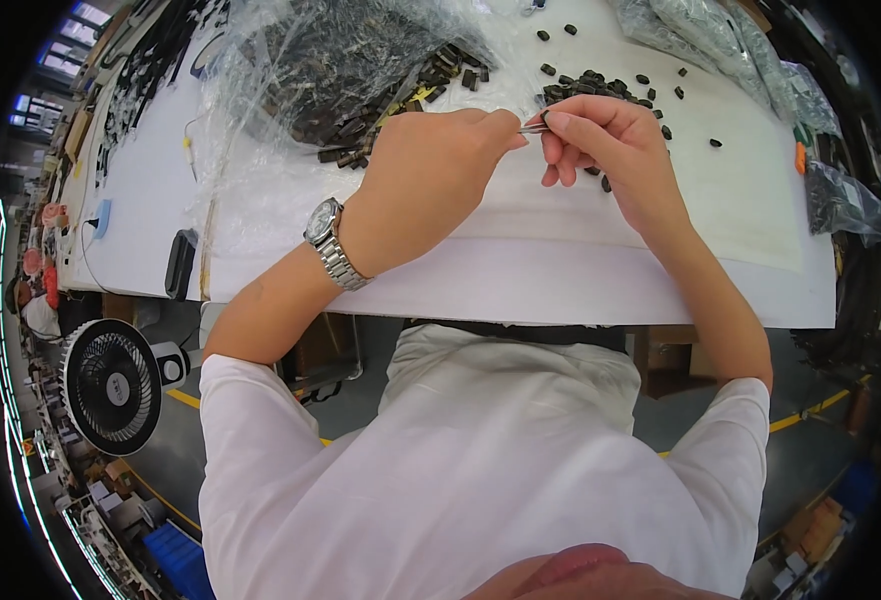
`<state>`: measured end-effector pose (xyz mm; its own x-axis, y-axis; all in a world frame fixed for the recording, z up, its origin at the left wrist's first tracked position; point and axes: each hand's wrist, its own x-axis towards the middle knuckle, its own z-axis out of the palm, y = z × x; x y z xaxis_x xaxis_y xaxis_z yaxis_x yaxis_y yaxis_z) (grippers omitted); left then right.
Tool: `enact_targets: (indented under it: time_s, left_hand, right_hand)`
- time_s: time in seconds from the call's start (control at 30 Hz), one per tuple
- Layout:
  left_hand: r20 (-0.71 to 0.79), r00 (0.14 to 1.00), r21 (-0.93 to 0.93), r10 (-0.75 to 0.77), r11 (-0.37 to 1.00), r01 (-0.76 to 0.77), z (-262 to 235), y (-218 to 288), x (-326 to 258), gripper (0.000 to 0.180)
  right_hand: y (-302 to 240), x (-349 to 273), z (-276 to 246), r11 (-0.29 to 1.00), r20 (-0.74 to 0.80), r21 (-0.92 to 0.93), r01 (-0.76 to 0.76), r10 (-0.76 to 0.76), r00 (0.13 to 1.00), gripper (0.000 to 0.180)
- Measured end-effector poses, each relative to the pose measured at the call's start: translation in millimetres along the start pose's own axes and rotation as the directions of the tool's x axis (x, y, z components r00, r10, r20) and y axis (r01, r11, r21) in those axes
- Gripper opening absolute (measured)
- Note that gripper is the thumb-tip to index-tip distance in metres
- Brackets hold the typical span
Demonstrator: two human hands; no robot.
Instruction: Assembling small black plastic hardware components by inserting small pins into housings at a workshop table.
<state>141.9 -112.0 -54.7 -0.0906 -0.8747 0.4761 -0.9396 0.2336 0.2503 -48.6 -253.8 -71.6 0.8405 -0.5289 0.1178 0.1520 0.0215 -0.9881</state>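
My left hand (425, 175), a metal-banded watch on its wrist, is closed round a thin metal tool (533, 128). Only the tool's slim end shows, so its exact kind is hidden. Its tip meets a small black part (545, 117) pinched between the thumb and forefinger of my right hand (620, 150), whose other fingers curl loosely beneath. Just beyond my right hand lies a loose pile of small black parts (590, 84), some scattered on the white table. Left of it, a large clear plastic bag (290, 50) spills short dark tubular pieces (345, 152).
The white tabletop (520, 275) ends close to my waist. Clear plastic bags (705, 40) lie at the far right, with an orange item (800, 157) near them. A black oblong object (181, 264) rests at the left edge, above a small black fan (112, 388).
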Motion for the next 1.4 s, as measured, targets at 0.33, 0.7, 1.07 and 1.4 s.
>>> enact_targets:
  time_s: [0.33, 0.7, 1.07, 1.4]
  left_hand:
    - [0.095, 0.993, -0.296, -0.077, 0.95, 0.102, 4.9, -18.3, 2.9, 0.02]
    - [0.568, 0.76, -0.644, -0.315, 0.405, 0.649, -31.3, -35.1, -14.6, 0.024]
    - [0.082, 0.992, 0.224, -0.099, 0.971, 0.079, 5.6, -63.5, -2.7, 0.015]
    - [0.096, 0.951, -0.198, -0.294, 0.931, 0.308, -4.7, -65.3, 12.2, 0.015]
  right_hand:
    - [-6.6, 2.4, 10.5, 1.0, -0.002, -0.003, -0.018, 0.018, 1.0, 0.027]
    - [-35.2, -11.3, -28.1, 0.944, -0.065, -0.329, 0.034, -0.059, 0.996, 0.02]
    - [-17.4, -13.4, -60.8, 0.619, -0.106, -0.783, 0.052, -0.217, 0.97, 0.032]
    - [-18.4, -8.4, -25.7, 0.918, 0.002, -0.396, 0.026, -0.027, 1.0, 0.031]
